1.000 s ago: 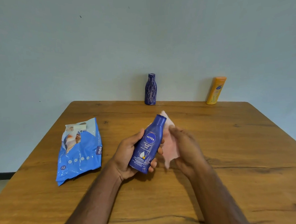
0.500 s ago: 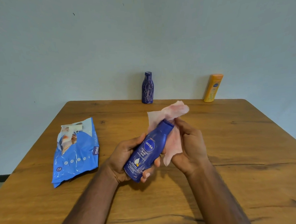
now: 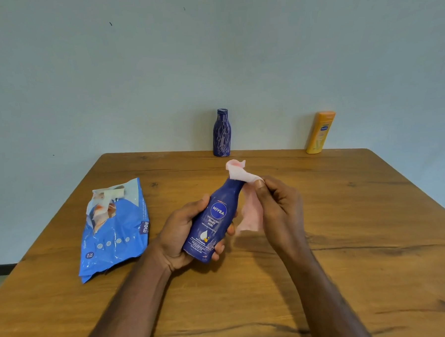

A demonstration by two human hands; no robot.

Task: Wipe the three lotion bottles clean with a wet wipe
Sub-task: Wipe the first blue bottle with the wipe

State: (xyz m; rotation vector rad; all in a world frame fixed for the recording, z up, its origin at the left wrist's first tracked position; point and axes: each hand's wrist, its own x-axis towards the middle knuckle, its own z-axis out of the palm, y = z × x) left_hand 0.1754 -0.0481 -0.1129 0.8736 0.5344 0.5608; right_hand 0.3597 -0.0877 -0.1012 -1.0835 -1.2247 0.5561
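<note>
My left hand (image 3: 179, 235) grips a dark blue Nivea lotion bottle (image 3: 214, 220) by its lower body, tilted with the neck pointing away and to the right, above the wooden table (image 3: 349, 239). My right hand (image 3: 280, 206) pinches a pale pink wet wipe (image 3: 246, 193) that is wrapped over the bottle's cap and hangs down its right side. A second dark blue bottle (image 3: 222, 132) stands upright at the table's far edge. An orange-yellow bottle (image 3: 320, 132) stands at the far right, leaning against the wall.
A blue wet-wipe pack (image 3: 116, 230), torn open at its top, lies flat on the table to the left of my hands. A pale wall rises right behind the far table edge.
The wipe has gone from beside the bottle to over its cap. My right hand has shifted to pinch it at the neck. My left hand keeps its hold.
</note>
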